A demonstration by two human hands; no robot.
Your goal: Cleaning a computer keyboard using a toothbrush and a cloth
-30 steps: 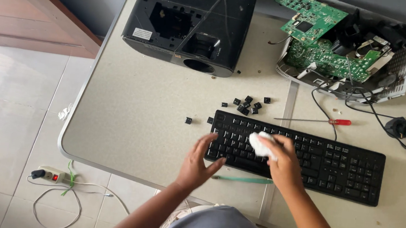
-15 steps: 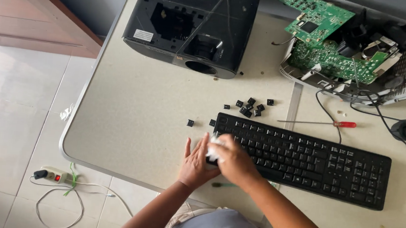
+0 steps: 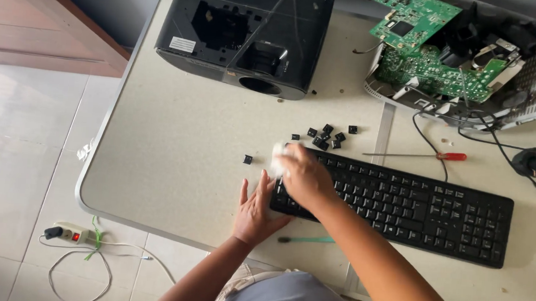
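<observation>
While the left hand (image 3: 257,210) is lying flat, fingers spread, against the left end of the black rectangular plastic keyboard (image 3: 404,202), the right hand (image 3: 304,175) is pressing a small white cloth wad (image 3: 278,158) onto the keyboard's upper left corner, its grip closed around the wad. The keyboard is sitting near the front edge of the beige speckled worktop (image 3: 186,138). Loose black keycaps (image 3: 326,136) are lying just behind it, and a red-handled screwdriver (image 3: 417,155) is resting beside them. A thin green tool (image 3: 305,239) is lying at the front edge.
</observation>
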